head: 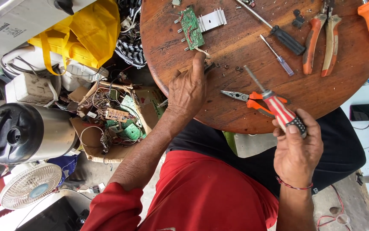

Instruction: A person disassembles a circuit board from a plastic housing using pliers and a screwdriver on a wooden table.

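The green circuit board with its white finned heat sink lies near the far edge of the round wooden worktop. Just nearer than the board, the left hand presses fingertips together on something small; what it is cannot be told. Further out from the board, the right hand grips a red-and-white striped screwdriver, tip raised. Loose screws beside the board could likely roll off if brushed.

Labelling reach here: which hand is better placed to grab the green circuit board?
Left. The left hand lies on the table right beside the green circuit board. The right hand is farther off, past the table edge, gripping a striped screwdriver.
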